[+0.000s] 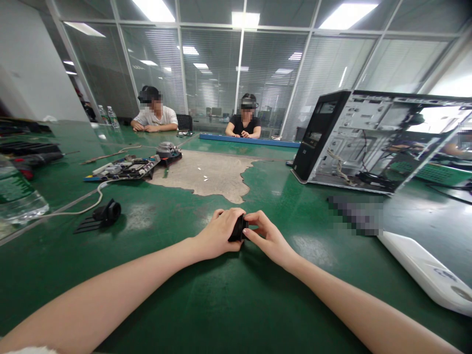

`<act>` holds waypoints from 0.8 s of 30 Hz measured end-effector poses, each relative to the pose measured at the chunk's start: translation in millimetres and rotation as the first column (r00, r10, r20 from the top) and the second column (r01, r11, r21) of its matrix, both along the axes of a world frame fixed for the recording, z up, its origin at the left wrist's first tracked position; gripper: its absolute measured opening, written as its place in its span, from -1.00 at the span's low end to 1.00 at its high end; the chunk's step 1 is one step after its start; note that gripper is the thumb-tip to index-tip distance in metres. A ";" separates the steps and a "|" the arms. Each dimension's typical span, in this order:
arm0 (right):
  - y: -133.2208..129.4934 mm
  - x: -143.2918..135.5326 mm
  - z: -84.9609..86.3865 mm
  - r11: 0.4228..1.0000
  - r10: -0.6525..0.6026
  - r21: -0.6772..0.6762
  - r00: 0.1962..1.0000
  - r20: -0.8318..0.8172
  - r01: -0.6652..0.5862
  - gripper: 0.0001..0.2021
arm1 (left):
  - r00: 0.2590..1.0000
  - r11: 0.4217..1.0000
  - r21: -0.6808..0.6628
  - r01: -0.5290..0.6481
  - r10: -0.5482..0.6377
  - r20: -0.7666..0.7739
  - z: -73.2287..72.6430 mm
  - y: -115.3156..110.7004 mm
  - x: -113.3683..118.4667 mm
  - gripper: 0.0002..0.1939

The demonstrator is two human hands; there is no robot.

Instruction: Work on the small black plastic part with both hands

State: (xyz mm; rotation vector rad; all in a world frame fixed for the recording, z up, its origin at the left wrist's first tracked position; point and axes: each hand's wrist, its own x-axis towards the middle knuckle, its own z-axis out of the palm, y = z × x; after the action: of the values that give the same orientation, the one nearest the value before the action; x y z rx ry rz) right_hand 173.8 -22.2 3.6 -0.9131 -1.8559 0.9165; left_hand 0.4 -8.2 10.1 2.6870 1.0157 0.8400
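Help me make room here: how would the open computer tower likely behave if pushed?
The computer tower probably feels stiff, given its boxy metal build. It may be light for its size, since the open side shows much bare interior. The loose-looking cables inside could sway.

green table (206,309) before glass partition (210,93)

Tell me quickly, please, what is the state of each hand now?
Left hand: closed, holding a small black part.
Right hand: partly closed, pinching the same black part.
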 end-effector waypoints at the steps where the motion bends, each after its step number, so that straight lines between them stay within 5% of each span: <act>1: 0.2 -0.1 -0.2 1.000 0.000 -0.004 1.000 0.002 0.000 -0.84 | 1.000 1.000 -0.002 -0.002 0.002 -0.001 -0.1 0.0 0.1 -0.41; 7: 1.2 -0.5 -1.8 0.998 -0.010 -0.064 1.000 -0.017 0.008 -0.72 | 1.000 1.000 -0.007 0.002 -0.002 -0.001 -0.8 0.6 -0.4 -0.40; 15: -1.6 -0.2 2.0 0.999 0.033 0.011 0.999 -0.017 -0.032 -0.78 | 1.000 1.000 -0.006 0.002 -0.002 -0.008 -1.2 1.0 -0.7 -0.39; 24: 1.7 -0.8 -2.9 0.999 -0.013 -0.053 1.000 -0.016 0.012 -0.76 | 1.000 1.000 -0.011 -0.002 0.002 -0.005 -0.5 0.5 -1.0 -0.41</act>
State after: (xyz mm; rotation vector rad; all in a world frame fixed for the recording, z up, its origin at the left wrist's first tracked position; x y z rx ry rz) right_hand 172.9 -20.5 0.7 -0.9462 -1.8178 0.9667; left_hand -0.5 -7.8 9.6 2.6803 1.0213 0.8259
